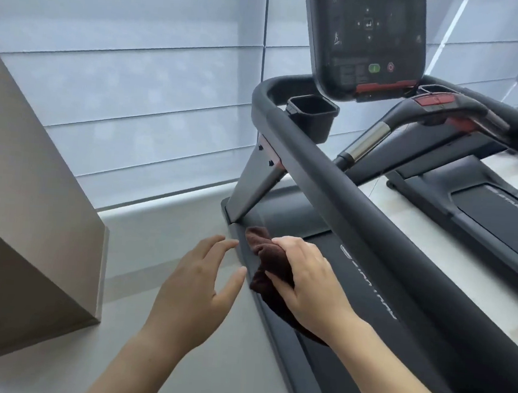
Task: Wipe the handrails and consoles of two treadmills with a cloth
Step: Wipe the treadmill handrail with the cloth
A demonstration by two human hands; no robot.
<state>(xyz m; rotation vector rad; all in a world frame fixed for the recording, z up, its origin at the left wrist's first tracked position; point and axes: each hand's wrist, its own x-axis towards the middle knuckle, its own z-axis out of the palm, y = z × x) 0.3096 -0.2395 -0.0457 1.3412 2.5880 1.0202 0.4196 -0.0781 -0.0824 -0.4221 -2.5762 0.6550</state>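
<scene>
Fingers point(283, 242) of the right hand point(307, 280) are curled round a bunched dark brown cloth point(270, 259), gripping it over the near treadmill's side foot rail point(331, 289), below the grey handrail point(345, 184) and well short of the console point(366, 34). The left hand point(194, 287) holds nothing: its fingers point(216, 245) are spread and relaxed above the floor point(207, 363), tips just beside the rail's edge.

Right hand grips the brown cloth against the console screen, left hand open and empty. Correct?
Not against the console. The head view shows the right hand gripping the brown cloth down over the treadmill's deck edge, well below the console. The left hand is open and empty, as stated.
</scene>
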